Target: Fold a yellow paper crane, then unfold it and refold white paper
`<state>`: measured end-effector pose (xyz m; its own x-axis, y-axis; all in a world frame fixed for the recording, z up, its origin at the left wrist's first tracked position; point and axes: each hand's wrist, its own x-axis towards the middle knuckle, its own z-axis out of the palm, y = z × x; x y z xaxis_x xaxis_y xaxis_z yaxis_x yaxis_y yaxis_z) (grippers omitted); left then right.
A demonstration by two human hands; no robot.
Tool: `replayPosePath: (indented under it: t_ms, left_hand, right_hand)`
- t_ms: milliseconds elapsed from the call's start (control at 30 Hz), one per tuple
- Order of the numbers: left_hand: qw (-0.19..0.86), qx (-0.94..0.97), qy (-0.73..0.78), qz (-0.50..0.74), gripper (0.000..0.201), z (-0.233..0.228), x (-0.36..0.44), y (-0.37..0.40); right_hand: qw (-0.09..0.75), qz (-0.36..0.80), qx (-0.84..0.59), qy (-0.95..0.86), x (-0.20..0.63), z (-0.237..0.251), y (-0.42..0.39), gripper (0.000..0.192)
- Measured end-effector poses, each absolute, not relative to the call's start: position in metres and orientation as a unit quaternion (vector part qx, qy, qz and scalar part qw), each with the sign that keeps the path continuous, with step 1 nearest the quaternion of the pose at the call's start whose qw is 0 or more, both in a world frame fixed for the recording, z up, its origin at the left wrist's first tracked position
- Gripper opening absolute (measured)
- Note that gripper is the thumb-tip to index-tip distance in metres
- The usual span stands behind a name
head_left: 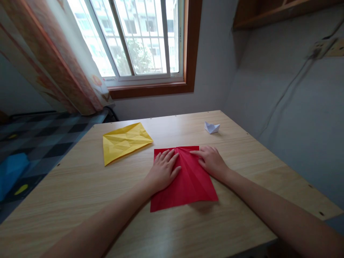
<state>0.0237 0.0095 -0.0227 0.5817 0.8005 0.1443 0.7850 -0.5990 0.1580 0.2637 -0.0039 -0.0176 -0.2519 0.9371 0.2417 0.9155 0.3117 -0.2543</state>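
A red sheet of paper [185, 186] lies on the wooden table in front of me, with creases fanning out from its far edge. Its near right corner lifts a little off the tabletop. My left hand [163, 168] rests flat on the left part of the sheet, fingers spread. At the sheet's far right edge, my right hand [212, 160] touches the paper with its index finger stretched out toward the creases; the other fingers are partly curled. Neither hand grasps anything that I can see.
A creased yellow paper [126, 141] lies on the table [129, 222] to the far left. Near the back right stands a small white paper boat [212, 128]. Left of the table, a blue paper [12, 170] lies on a checked cloth [53, 132].
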Motion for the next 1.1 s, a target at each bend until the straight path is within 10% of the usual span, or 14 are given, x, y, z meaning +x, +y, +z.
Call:
replayPosePath:
  t_ms: [467,1100]
  left_hand:
    - [0.059,0.901,0.425,0.064,0.081,-0.02,0.03,-0.006]
    - [0.042,0.901,0.429,0.054,0.079,-0.012,0.032,-0.007]
  right_hand:
    - [0.178,-0.008,-0.494,-0.851,0.246,-0.008,-0.018,0.031]
    - [0.12,0.072,-0.509,-0.849,0.236,-0.031,-0.02,0.068]
